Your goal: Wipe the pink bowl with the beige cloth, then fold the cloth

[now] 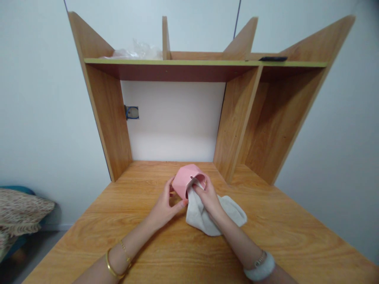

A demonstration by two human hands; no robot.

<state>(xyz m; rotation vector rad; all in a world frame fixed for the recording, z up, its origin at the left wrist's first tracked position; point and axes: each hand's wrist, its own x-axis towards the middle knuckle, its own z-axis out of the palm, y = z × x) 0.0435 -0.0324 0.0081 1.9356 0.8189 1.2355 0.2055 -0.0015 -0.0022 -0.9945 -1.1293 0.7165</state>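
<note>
A pink faceted pot [186,179] lies tilted on its side just above the wooden desk, its opening turned toward me and to the right. My left hand [168,203] is wrapped round its left side, with the thumb near the rim. My right hand [207,195] grips a light grey cloth [201,219] and pushes part of it into the pot's opening. The rest of the cloth hangs down and spreads over the desk under my right wrist. The fingertips inside the pot are hidden.
The wooden desk [142,244] carries a hutch with upright dividers [237,126] behind the pot. Clear plastic wrapping [137,51] and a flat black object [272,58] lie on the upper shelf [192,62]. A patterned fringed cloth [23,211] is at the far left, below desk height.
</note>
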